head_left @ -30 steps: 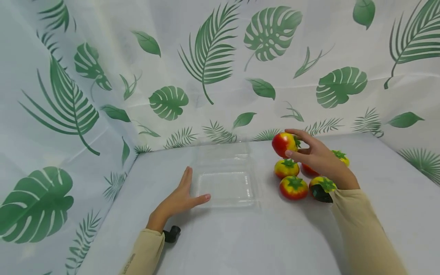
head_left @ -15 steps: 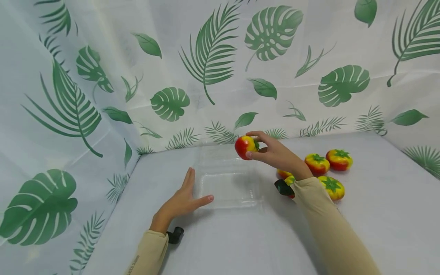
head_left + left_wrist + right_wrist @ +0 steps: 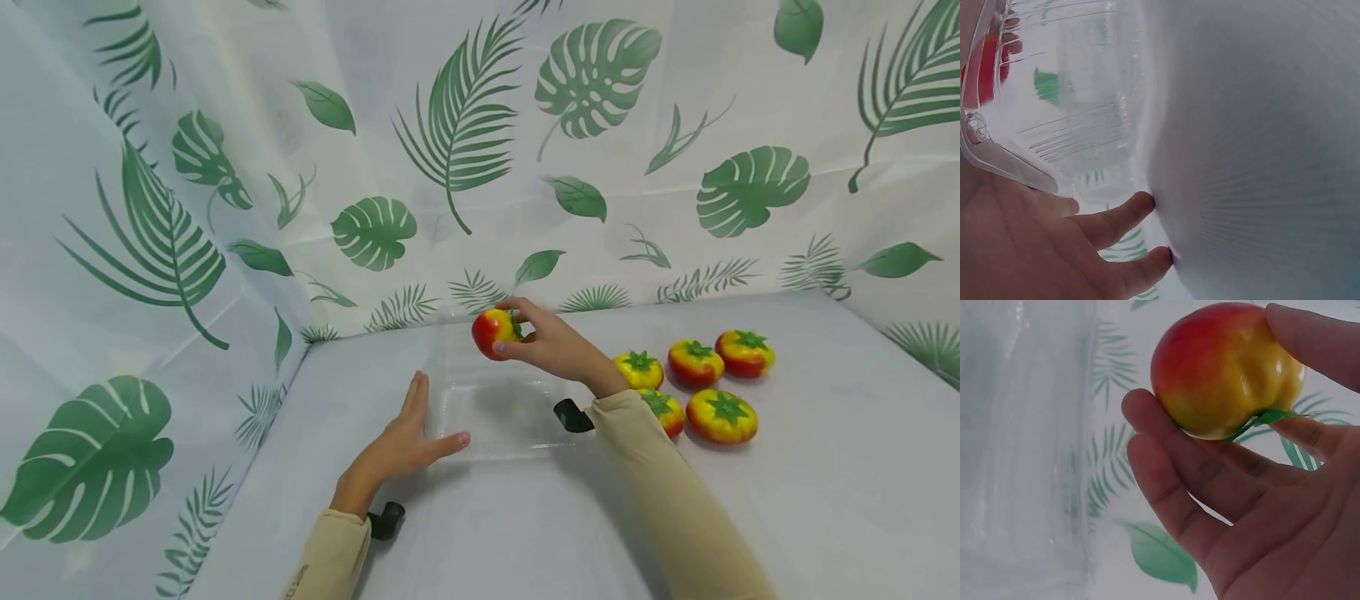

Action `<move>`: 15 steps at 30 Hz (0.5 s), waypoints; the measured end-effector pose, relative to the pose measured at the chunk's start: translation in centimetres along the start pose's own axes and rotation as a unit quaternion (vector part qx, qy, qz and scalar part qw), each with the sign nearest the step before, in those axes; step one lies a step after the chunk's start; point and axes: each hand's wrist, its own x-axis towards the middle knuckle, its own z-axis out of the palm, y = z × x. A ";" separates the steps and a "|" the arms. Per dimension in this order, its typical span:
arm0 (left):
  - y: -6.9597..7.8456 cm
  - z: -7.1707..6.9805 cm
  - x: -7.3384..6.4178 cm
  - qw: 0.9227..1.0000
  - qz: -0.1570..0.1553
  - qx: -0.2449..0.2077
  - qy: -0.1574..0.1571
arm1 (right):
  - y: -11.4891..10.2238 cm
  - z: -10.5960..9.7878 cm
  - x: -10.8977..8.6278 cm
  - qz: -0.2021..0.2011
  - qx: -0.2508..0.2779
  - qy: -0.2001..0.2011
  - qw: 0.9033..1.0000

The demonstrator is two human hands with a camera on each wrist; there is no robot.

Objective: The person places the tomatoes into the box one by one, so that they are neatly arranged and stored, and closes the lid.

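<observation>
Editor: Which way does the held fruit (image 3: 491, 333) point?

Reporter: In the head view, its green leafy cap (image 3: 1267, 417) faces 3 o'clock, toward the palm, and its red end 9 o'clock, the stem axis lying nearly level. Seen from the right wrist, the cap tips to 5 o'clock; the body, almost round, stretches slightly longer from 9 to 3.

Editor: And its looks?

Reporter: Glossy red skin blends into golden yellow around the cap, shallow lobes catching the light.

Editor: The grip?

Reporter: A right hand (image 3: 555, 340) pinches the fruit between thumb and fingers, parted just as wide as the fruit. A left hand (image 3: 397, 450) holds nothing, fingers straight and thumb spread, at the 8 o'clock side of a clear plastic container (image 3: 483, 421); whether they touch cannot be told.

Editor: Location?

Reporter: The fruit appears over the container's far half, its height unclear. Five similar fruits (image 3: 695, 363) sit between 3 and 4 o'clock from it on a white table (image 3: 495, 533).
</observation>
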 end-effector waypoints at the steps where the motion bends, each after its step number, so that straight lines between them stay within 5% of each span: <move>1: 0.0 0.0 0.0 1.000 0.001 0.000 0.000 | 0.0 0.3 0.1 0.005 -0.003 0.000 1.000; 15: 0.1 -0.1 -0.1 1.000 0.007 0.001 -0.005 | -0.6 4.7 3.0 0.025 -0.092 -0.082 0.992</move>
